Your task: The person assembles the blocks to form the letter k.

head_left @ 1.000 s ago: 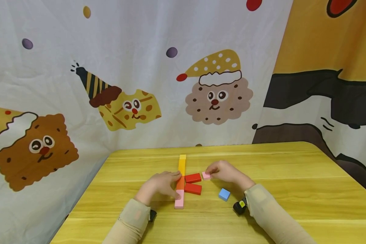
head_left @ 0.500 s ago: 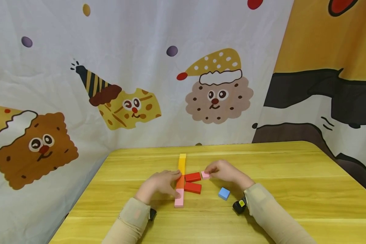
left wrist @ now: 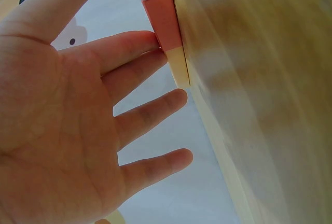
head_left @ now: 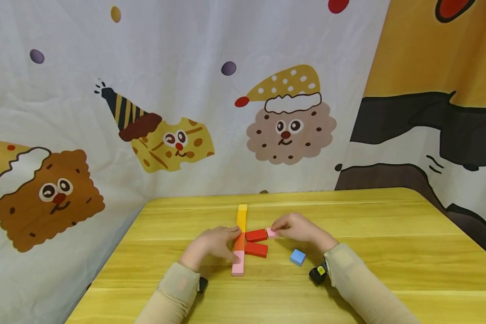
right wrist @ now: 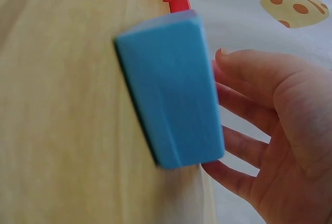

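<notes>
In the head view, my left hand point(head_left: 218, 244) rests against a straight row of blocks, its fingers extended. The thumb touches a pink block point(head_left: 237, 269) at the near end, and the fingertips meet the orange block point(left wrist: 163, 22). Beyond it lies a yellow-orange block point(head_left: 241, 219), then a yellow end point(head_left: 242, 207). Two red blocks point(head_left: 256, 235) point(head_left: 256, 249) spread from the row's right side. My right hand point(head_left: 295, 226) pinches a small pink block point(head_left: 271, 232) at the upper red block's right end. In the right wrist view a blue block point(right wrist: 171, 92) hides that pink block.
The blue block lies on the wooden table point(head_left: 348, 216) just below my right hand, near the black wrist camera point(head_left: 317, 274). Behind the table's far edge hangs a white curtain point(head_left: 186, 54) printed with cartoon biscuits and cheese.
My right hand has shifted the small pink block slightly left, up to the end of the upper red block. The left hand stays in place.
</notes>
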`<state>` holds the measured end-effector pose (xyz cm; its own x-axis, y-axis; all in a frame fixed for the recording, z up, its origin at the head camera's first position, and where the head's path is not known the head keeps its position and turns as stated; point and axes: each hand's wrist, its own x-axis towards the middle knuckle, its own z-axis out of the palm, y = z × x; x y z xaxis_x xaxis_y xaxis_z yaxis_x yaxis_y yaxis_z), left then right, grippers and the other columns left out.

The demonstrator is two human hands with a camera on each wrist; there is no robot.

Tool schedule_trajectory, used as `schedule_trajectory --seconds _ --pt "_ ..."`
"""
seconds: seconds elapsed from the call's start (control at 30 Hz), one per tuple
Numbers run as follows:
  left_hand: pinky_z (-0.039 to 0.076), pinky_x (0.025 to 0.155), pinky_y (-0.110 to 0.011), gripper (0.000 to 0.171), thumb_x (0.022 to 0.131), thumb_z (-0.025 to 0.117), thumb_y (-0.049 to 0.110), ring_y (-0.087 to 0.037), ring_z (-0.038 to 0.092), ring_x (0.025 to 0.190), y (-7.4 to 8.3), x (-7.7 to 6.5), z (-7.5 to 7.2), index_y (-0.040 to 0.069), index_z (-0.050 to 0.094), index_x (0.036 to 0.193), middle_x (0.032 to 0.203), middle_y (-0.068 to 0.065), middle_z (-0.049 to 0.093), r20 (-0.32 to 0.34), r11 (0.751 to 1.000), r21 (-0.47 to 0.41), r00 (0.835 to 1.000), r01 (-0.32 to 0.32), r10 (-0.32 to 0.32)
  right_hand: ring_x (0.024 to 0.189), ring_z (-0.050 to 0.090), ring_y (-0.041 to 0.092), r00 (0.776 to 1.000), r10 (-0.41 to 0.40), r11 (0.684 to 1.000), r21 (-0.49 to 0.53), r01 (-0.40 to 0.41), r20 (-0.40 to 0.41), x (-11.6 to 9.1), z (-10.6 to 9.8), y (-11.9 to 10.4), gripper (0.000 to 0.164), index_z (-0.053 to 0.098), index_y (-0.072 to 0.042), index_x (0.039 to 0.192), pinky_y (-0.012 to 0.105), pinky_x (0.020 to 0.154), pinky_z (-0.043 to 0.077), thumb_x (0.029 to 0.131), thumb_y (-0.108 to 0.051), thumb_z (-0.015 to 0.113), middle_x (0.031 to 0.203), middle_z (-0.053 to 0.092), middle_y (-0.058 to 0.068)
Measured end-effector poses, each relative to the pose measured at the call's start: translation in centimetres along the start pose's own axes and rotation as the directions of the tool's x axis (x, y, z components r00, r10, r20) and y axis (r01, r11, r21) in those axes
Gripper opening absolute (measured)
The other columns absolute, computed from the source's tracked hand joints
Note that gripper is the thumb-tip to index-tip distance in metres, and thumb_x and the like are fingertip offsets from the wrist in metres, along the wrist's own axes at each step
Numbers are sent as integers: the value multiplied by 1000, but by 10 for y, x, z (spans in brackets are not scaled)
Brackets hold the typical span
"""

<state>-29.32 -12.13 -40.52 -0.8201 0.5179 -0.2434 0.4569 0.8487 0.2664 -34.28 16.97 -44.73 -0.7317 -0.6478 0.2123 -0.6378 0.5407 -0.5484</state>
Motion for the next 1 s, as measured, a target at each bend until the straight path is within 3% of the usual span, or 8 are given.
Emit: schedule_trajectory --seconds 1.0 --pt "27 107 -61 84 78 76 47 -40 30 139 0 0 0 14 43 148 154 -1 36 3 1000 -10 1000 3 -3 112 61 28 999 19 1000 10 -19 36 1 1 2 21 75 -9 111 45 95 48 93 -15 66 117 68 7"
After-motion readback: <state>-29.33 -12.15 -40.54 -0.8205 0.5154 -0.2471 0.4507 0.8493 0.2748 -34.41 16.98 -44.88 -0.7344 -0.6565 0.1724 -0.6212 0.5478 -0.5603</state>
